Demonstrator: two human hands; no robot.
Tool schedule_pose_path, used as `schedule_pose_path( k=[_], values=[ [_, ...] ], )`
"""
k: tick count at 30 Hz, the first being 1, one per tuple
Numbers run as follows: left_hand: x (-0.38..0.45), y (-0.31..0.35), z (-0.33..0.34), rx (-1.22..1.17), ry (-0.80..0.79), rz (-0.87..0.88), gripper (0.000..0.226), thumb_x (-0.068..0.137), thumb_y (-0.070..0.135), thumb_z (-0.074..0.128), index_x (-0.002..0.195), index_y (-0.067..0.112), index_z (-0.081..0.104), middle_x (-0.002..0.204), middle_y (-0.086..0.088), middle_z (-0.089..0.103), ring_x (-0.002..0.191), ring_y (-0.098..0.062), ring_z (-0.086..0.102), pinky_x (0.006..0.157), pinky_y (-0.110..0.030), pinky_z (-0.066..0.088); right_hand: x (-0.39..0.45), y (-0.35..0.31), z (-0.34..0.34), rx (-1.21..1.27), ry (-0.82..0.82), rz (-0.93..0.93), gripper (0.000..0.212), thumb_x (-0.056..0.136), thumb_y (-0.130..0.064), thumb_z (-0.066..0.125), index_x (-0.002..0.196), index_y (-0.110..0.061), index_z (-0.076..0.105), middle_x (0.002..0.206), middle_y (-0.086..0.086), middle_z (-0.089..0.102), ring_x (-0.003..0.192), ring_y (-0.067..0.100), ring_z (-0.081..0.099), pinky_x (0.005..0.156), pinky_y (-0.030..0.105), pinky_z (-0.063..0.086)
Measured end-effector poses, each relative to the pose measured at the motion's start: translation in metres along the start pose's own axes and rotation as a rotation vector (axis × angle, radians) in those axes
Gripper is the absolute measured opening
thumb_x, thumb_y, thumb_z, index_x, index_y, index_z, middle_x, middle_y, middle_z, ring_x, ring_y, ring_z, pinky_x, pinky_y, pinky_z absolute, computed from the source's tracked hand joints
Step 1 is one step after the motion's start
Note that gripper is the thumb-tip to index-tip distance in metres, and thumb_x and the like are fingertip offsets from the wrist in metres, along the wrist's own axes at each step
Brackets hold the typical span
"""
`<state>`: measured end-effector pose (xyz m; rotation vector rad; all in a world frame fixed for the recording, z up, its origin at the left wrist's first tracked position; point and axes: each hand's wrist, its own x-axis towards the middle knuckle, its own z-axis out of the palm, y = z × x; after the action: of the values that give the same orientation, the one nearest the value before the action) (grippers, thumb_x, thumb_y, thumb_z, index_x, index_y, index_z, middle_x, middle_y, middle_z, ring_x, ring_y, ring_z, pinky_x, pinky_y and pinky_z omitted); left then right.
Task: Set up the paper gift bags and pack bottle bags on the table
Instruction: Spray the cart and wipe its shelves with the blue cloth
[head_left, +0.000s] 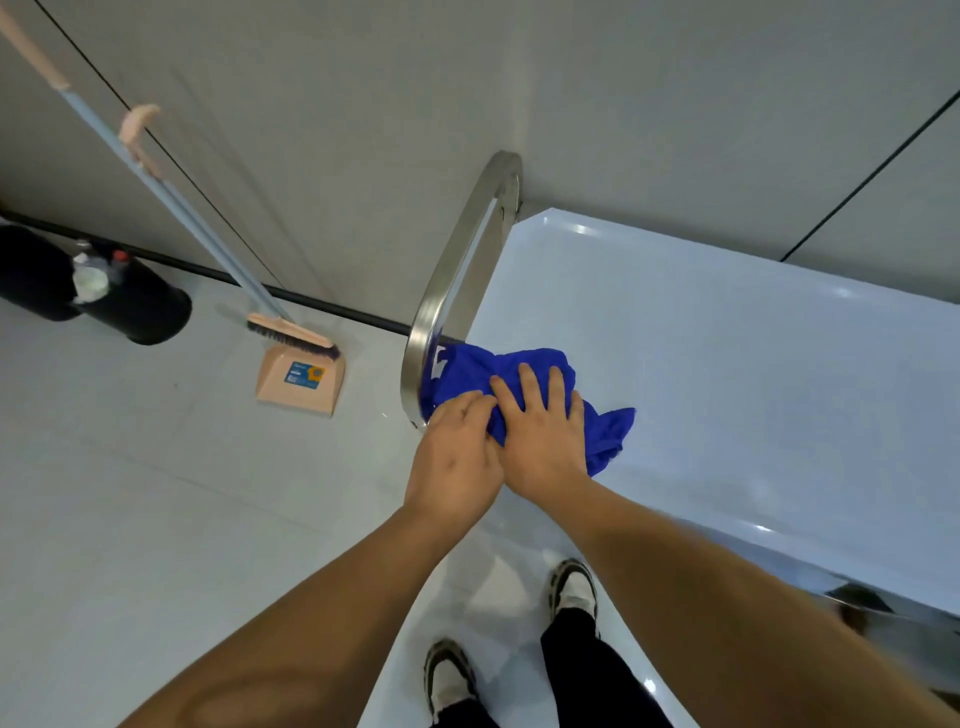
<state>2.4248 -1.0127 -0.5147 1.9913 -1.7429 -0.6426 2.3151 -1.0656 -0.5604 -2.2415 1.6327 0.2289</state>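
Both of my arms reach out from the bottom of the view toward the table (727, 364). Below them I see 2 shoes (574, 590) on the shiny floor, just beside the table's near edge.

My left hand (457, 452) is on the blue cloth (519, 364) at the table's left end. Its fingers are curled into the cloth and bunch it up. My right hand (543, 426) lies flat on the same cloth, with its fingers straight and spread, pressing down. The 2 hands touch each other at the thumbs.

The cloth is crumpled. It lies on the table top, right against the metal bar (457, 270) that loops round the table's left end. 1 corner of the cloth sticks out to the right of my right hand.

I see no gift bags or bottle bags on the table.

Left of the table, on the floor, a pink dustpan (301, 382) stands with a brush (291, 332) over it. Their long handles lean on the wall. Farther left of the table sits a black bin (135, 306) with some bottles by it.
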Motion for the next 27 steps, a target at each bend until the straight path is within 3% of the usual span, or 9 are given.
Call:
schedule_pose_path(
  k=[4, 8, 12, 15, 18, 21, 24, 27],
  values=[
    [0.041, 0.017, 0.009, 0.04, -0.079, 0.028, 0.049, 0.098, 0.008, 0.052, 0.146, 0.012, 0.048, 0.15, -0.003, 0.048, 0.14, -0.016, 0.039, 0.117, -0.03, 0.034, 0.025, 0.029, -0.01, -0.077, 0.006, -0.136, 0.068, 0.1, -0.055, 0.038, 0.159, -0.033, 0.013, 0.169, 0.005, -0.002, 0.153, 0.038, -0.009, 0.123, 0.058, 0.001],
    [0.087, 0.033, 0.02, 0.043, -0.089, -0.078, 0.057, 0.1, 0.013, 0.051, 0.154, 0.013, 0.036, 0.161, -0.005, 0.03, 0.148, -0.018, 0.026, 0.118, -0.023, 0.02, 0.073, 0.065, -0.027, -0.073, 0.056, -0.147, 0.066, 0.099, -0.063, 0.021, 0.159, -0.036, 0.01, 0.169, 0.003, 0.005, 0.154, 0.037, -0.003, 0.122, 0.059, 0.003],
    [0.127, 0.045, 0.037, 0.093, -0.061, -0.067, 0.061, 0.092, 0.007, 0.057, 0.151, 0.007, 0.039, 0.159, -0.014, 0.032, 0.148, -0.031, 0.028, 0.12, -0.037, 0.024, 0.124, 0.089, -0.044, -0.102, 0.089, -0.104, 0.069, 0.099, -0.065, 0.015, 0.16, -0.033, 0.007, 0.169, 0.005, 0.004, 0.154, 0.038, 0.0, 0.122, 0.061, 0.003],
    [0.151, 0.047, 0.045, 0.138, -0.052, -0.142, 0.075, 0.088, 0.008, 0.065, 0.155, 0.011, 0.03, 0.161, -0.01, 0.025, 0.148, -0.025, 0.024, 0.12, -0.035, 0.027, 0.161, 0.095, -0.054, -0.092, 0.133, -0.049, 0.073, 0.098, -0.068, 0.009, 0.16, -0.029, 0.009, 0.168, 0.01, 0.006, 0.153, 0.042, 0.002, 0.121, 0.063, 0.001],
    [0.166, 0.039, 0.051, 0.311, -0.179, -0.107, 0.093, 0.085, 0.014, 0.072, 0.159, 0.012, 0.016, 0.167, -0.011, 0.011, 0.153, -0.027, 0.011, 0.123, -0.033, 0.017, 0.196, 0.098, -0.064, -0.083, 0.18, 0.022, 0.078, 0.099, -0.069, 0.006, 0.161, -0.022, 0.013, 0.168, 0.013, 0.007, 0.153, 0.044, -0.001, 0.121, 0.063, -0.001],
    [0.183, 0.03, 0.049, 0.443, -0.39, -0.06, 0.095, 0.09, 0.019, 0.07, 0.161, 0.018, 0.007, 0.169, -0.008, 0.0, 0.156, -0.029, -0.001, 0.124, -0.036, 0.008, 0.226, 0.097, -0.072, -0.099, 0.196, 0.071, 0.075, 0.102, -0.064, 0.006, 0.161, -0.018, 0.007, 0.169, 0.012, 0.003, 0.153, 0.043, -0.005, 0.121, 0.063, 0.001],
    [0.207, 0.027, 0.048, 0.607, -0.515, 0.041, 0.106, 0.087, 0.029, 0.076, 0.161, 0.02, 0.001, 0.169, -0.008, -0.006, 0.155, -0.034, -0.007, 0.124, -0.044, 0.008, 0.243, 0.091, -0.076, -0.048, 0.203, 0.089, 0.064, 0.105, -0.057, 0.009, 0.16, -0.028, -0.008, 0.169, 0.007, -0.003, 0.152, 0.047, -0.007, 0.119, 0.067, 0.002],
    [0.229, 0.028, 0.049, 0.653, -0.597, 0.076, 0.126, 0.078, 0.034, 0.085, 0.161, 0.016, -0.009, 0.167, -0.009, -0.017, 0.154, -0.033, -0.015, 0.124, -0.044, -0.001, 0.251, 0.084, -0.081, -0.025, 0.21, 0.103, 0.062, 0.107, -0.049, 0.023, 0.158, -0.036, -0.011, 0.169, 0.002, -0.005, 0.149, 0.052, -0.006, 0.116, 0.072, 0.001]
  ],
)
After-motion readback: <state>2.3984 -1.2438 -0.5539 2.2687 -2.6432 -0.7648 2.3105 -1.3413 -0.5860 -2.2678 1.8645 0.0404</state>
